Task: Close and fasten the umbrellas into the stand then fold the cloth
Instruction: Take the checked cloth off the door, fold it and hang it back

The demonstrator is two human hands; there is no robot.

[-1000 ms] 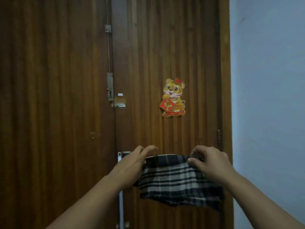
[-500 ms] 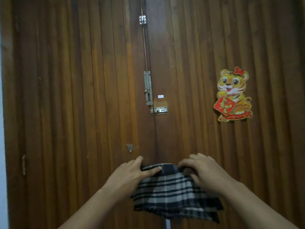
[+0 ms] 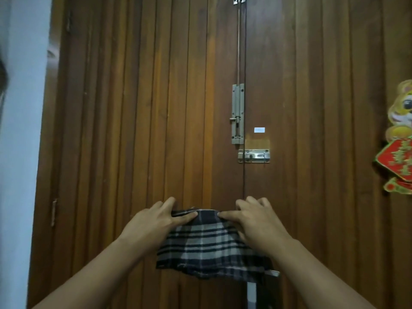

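Observation:
A black, grey and white checked cloth (image 3: pixel 207 248) hangs folded in front of me, held up before the wooden door. My left hand (image 3: pixel 153 221) pinches its top left edge between thumb and fingers. My right hand (image 3: pixel 256 221) pinches the top right edge, thumb pointing left along the fold. The two hands sit close together, a short gap between the thumbs. No umbrella or stand is in view.
A dark wooden double door (image 3: pixel 156 108) fills the view, with a metal slide bolt (image 3: pixel 237 114) and a latch (image 3: pixel 254 156) at its centre seam. A tiger decoration (image 3: pixel 399 139) hangs at the right edge. A pale wall (image 3: pixel 20 130) stands at left.
The view has swung to the left, so the door hardware and tiger decoration shifted right. Both hands came closer together on the cloth's top edge, narrowing the fold.

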